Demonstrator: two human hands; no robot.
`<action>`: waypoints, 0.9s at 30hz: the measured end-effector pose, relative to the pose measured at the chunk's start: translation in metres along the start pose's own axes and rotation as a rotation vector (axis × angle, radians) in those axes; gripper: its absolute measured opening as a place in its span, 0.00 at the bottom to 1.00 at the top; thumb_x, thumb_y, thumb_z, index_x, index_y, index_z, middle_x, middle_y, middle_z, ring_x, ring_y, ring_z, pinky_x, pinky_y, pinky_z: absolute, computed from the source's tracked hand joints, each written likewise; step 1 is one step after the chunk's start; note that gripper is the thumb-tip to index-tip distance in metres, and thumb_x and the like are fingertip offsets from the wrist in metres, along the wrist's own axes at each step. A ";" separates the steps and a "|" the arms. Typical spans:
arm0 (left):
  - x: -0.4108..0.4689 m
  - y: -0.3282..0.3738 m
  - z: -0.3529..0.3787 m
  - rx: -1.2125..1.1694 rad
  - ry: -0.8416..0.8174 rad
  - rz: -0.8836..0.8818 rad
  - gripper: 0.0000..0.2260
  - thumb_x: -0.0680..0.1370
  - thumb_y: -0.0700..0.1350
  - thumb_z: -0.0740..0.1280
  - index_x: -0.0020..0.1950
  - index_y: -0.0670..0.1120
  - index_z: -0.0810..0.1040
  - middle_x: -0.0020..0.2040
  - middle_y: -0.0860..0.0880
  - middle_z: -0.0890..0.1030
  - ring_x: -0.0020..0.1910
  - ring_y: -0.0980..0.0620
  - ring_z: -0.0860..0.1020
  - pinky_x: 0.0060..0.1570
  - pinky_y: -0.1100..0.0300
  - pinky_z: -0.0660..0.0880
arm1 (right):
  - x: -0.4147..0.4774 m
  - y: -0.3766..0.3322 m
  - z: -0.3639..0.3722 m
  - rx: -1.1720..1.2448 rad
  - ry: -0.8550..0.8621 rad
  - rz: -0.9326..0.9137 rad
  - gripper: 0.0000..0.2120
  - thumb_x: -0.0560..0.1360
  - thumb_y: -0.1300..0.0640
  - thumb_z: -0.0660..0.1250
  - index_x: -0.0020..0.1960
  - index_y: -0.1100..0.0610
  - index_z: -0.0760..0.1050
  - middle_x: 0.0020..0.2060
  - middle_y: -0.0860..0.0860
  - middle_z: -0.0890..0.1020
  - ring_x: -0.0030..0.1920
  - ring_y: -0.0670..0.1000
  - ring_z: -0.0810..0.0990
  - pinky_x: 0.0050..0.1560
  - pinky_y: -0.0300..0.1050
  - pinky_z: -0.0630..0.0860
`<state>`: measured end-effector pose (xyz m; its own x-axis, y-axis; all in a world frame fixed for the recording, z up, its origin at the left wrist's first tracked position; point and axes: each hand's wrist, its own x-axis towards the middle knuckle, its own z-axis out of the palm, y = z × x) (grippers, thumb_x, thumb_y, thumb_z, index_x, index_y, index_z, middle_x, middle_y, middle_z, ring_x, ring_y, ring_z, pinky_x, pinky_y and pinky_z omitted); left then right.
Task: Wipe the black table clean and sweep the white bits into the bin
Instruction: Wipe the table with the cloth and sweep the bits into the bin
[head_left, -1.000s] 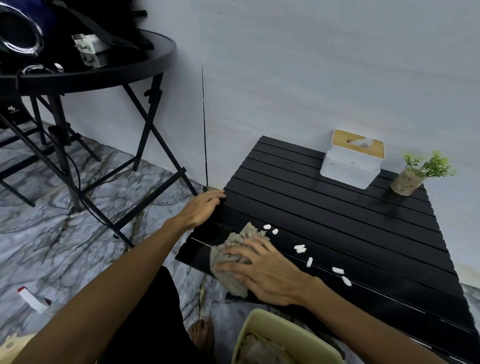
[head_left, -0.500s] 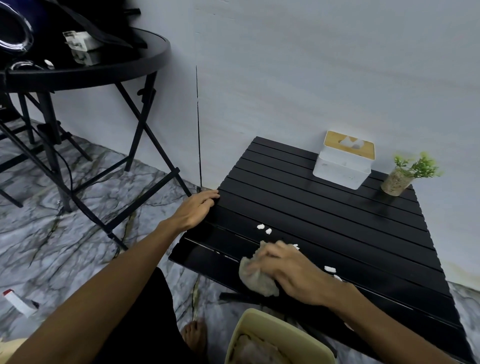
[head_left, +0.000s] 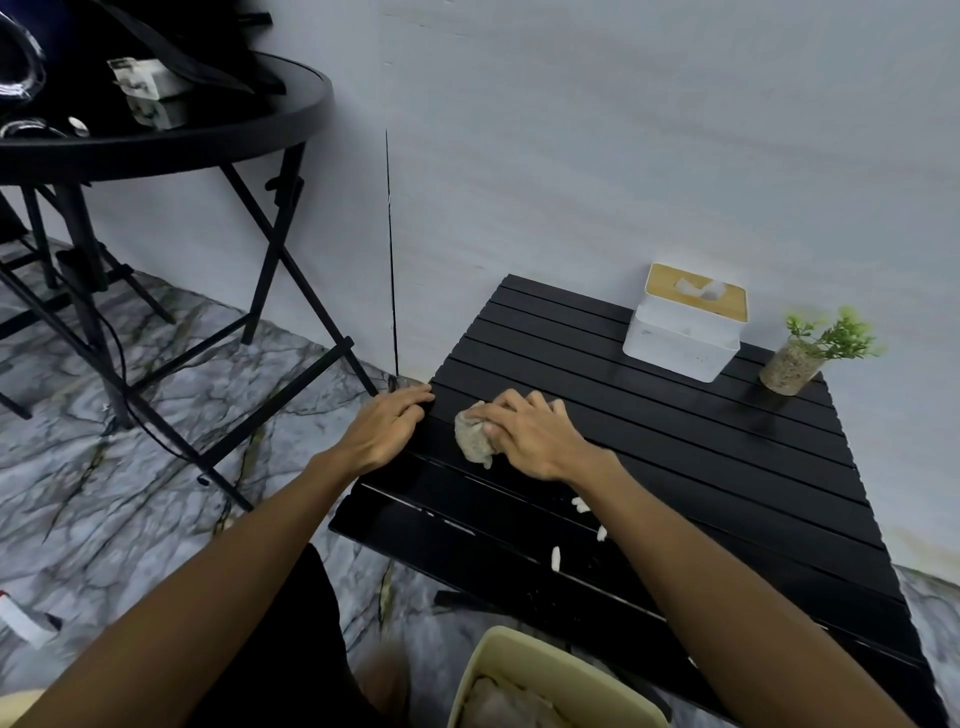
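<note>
A low black slatted table (head_left: 701, 467) stands against the wall. My right hand (head_left: 530, 434) presses a bunched grey cloth (head_left: 474, 439) onto the table near its left edge. My left hand (head_left: 387, 423) rests flat on the table's left edge, fingers together, holding nothing. Several white bits (head_left: 579, 503) lie on the near slats beside my right forearm, one of them (head_left: 556, 558) close to the front edge. A pale yellow bin (head_left: 524, 657) stands on the floor below the table's front edge, with crumpled material inside.
A white tissue box with a wooden lid (head_left: 685, 325) and a small potted plant (head_left: 800, 358) stand at the table's far side. A black round folding table (head_left: 171, 140) stands to the left on the marble floor. A small white and red object (head_left: 23, 621) lies on the floor.
My right hand has carried the cloth from the near slats further up the table toward its left edge. The white bits now lie nearer than the cloth. My left hand has stayed put.
</note>
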<state>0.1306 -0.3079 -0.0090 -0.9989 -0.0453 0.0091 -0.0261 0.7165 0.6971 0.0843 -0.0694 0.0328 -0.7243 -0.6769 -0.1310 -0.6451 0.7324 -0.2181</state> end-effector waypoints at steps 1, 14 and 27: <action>0.000 -0.001 0.001 0.019 0.012 0.009 0.18 0.83 0.45 0.54 0.70 0.51 0.73 0.75 0.55 0.67 0.73 0.54 0.63 0.72 0.55 0.54 | -0.003 0.002 0.007 -0.035 0.017 -0.002 0.18 0.85 0.44 0.48 0.74 0.35 0.63 0.66 0.46 0.69 0.62 0.55 0.69 0.64 0.59 0.64; -0.026 0.035 0.031 0.303 0.102 0.045 0.20 0.84 0.53 0.49 0.75 0.51 0.65 0.77 0.52 0.64 0.78 0.49 0.52 0.77 0.50 0.43 | -0.097 0.020 0.030 -0.003 0.114 -0.130 0.17 0.85 0.44 0.49 0.72 0.35 0.65 0.58 0.41 0.70 0.52 0.46 0.66 0.55 0.47 0.63; -0.055 0.050 0.055 0.446 0.054 0.265 0.21 0.84 0.54 0.49 0.76 0.51 0.65 0.77 0.51 0.63 0.78 0.48 0.53 0.78 0.51 0.40 | -0.091 0.058 -0.013 0.298 0.187 0.258 0.16 0.86 0.52 0.56 0.70 0.47 0.75 0.57 0.53 0.77 0.60 0.54 0.75 0.64 0.55 0.72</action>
<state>0.1819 -0.2315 -0.0140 -0.9703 0.1505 0.1896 0.2022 0.9345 0.2929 0.1095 0.0355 0.0449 -0.9021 -0.4290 -0.0461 -0.3581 0.8040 -0.4747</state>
